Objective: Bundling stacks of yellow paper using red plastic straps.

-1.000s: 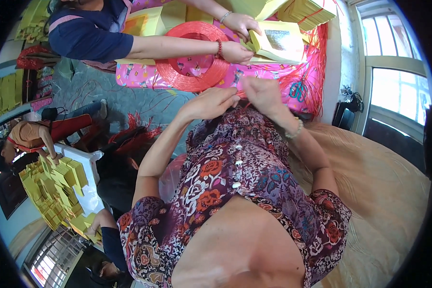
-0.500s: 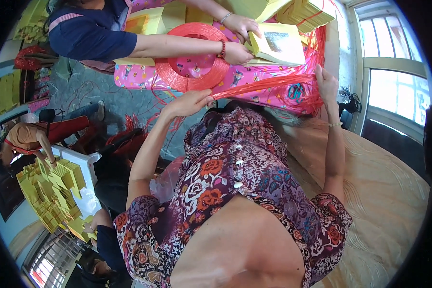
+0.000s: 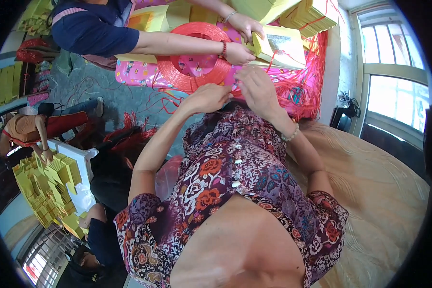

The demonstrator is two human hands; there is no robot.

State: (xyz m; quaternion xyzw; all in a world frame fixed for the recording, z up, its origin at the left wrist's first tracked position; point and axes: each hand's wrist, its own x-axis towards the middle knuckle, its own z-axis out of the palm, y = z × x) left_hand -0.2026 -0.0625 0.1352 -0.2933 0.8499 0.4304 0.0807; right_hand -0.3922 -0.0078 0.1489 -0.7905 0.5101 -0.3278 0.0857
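My left hand is closed, with thumb and fingers pinched on red plastic strands beside the pink table edge. Close to it on the right is my right hand, its fingers loosely bent and a little apart; I see nothing gripped in them. Loose red plastic strands spread behind and to the right of that hand, over the pink patterned tablecloth. A big ring-shaped coil of red plastic string lies just beyond my left hand.
Across the table, a co-worker's hands hold a stack of yellow paper. Another tied yellow stack stands behind it. At the left, other people work at a white table heaped with yellow paper bundles. A window is at the right.
My right hand has moved left from the far end of the stretched red strands to beside my left hand. The strands are no longer pulled taut. My left hand shifted slightly right.
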